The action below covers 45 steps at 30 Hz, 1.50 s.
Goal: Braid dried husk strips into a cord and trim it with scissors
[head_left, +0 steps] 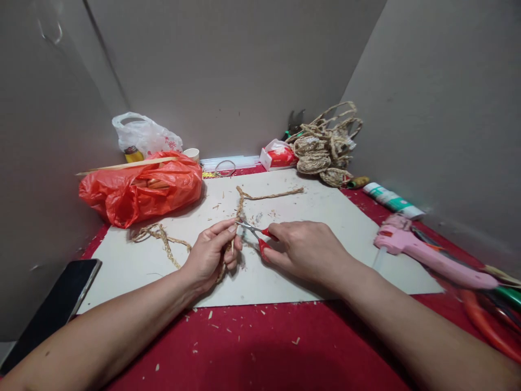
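Note:
My left hand (214,251) pinches a braided straw cord (240,205) between thumb and fingers, near the middle of the white board (325,217). The cord runs away from the hand, bends, and stretches to the right; its lower end hangs below my fingers. My right hand (303,247) is closed on the red handles of small scissors (257,232). Their blades are slightly apart and lie against the cord beside my left fingertips. Another braided cord (165,239) rests on the board at the left.
Around the board are a red plastic bag (138,190), a phone (52,304), a tissue pack (279,156), coiled straw cords (321,149), a green and white tube (393,200) and a pink glue gun (435,258). Scraps litter the board and red cloth (244,347).

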{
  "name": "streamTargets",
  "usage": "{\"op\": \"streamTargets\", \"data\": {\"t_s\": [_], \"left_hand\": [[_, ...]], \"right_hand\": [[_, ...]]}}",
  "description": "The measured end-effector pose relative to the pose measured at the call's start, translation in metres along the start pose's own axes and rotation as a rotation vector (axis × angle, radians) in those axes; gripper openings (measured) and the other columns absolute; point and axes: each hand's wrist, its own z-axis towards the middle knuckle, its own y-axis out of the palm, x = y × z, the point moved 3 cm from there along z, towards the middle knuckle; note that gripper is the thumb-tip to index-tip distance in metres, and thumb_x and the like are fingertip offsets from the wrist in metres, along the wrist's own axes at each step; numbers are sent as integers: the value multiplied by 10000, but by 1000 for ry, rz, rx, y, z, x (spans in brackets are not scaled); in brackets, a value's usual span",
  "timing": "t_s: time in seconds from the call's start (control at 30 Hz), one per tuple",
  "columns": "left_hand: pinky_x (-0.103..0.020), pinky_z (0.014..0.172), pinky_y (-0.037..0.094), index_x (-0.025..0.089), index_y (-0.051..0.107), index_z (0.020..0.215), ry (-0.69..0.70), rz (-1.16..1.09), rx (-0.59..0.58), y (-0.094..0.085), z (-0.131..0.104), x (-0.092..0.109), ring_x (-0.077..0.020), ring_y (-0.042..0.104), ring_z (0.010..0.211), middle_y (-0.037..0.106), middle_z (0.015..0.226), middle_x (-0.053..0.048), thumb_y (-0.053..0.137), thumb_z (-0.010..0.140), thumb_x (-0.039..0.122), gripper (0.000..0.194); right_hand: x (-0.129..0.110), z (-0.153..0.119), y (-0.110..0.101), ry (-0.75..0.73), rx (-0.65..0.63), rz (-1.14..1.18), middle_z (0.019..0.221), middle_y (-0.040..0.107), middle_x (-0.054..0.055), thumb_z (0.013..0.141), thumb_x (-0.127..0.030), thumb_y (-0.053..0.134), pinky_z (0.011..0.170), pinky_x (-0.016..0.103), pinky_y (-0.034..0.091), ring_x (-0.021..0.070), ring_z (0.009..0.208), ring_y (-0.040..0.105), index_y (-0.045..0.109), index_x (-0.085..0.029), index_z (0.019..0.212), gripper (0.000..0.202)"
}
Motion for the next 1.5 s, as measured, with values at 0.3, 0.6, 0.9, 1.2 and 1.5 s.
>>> {"op": "streamTargets", "data": {"t_s": [0.3, 0.6, 0.9, 1.2, 1.5], "left_hand": [[-171, 371, 260, 163, 564, 1021, -12, 13, 38, 1, -1, -4, -32, 341, 373, 566, 580, 34, 682, 738, 262, 321], [-173, 378, 257, 142, 567, 1087, -19, 15, 38, 1, -1, -1, -33, 339, 387, 544, 591, 32, 653, 760, 240, 352], [-168, 376, 271, 143, 577, 1076, -6, 12, 18, 0, 0, -1, -32, 341, 388, 531, 587, 31, 625, 783, 242, 313], [-179, 383, 331, 112, 594, 1076, -40, 11, -15, 1, 0, -2, -54, 409, 428, 551, 629, -3, 573, 793, 202, 298], [-164, 425, 384, 118, 590, 831, 1, 17, 58, -3, 5, 4, -48, 472, 466, 659, 740, -77, 602, 774, 157, 70]], "right_hand": [[-5, 1, -4, 14, 23, 1, 623, 663, 55, 777, -416, 500, 526, 273, 232, 159, 540, 550, 639, -185, 720, 275], [0, 2, -2, 1, 36, 120, 557, 635, 10, 818, -336, 460, 516, 256, 214, 120, 487, 495, 625, -200, 633, 283], [2, 0, -7, 38, 58, 142, 562, 624, 12, 749, -396, 507, 513, 251, 223, 132, 499, 505, 602, -196, 635, 249], [6, 1, -1, 44, 20, 89, 589, 650, 20, 836, -361, 437, 520, 257, 209, 129, 504, 501, 635, -203, 652, 314], [17, 0, -9, 103, 36, 161, 565, 627, 7, 801, -404, 473, 499, 256, 222, 133, 497, 495, 603, -208, 628, 292]]}}
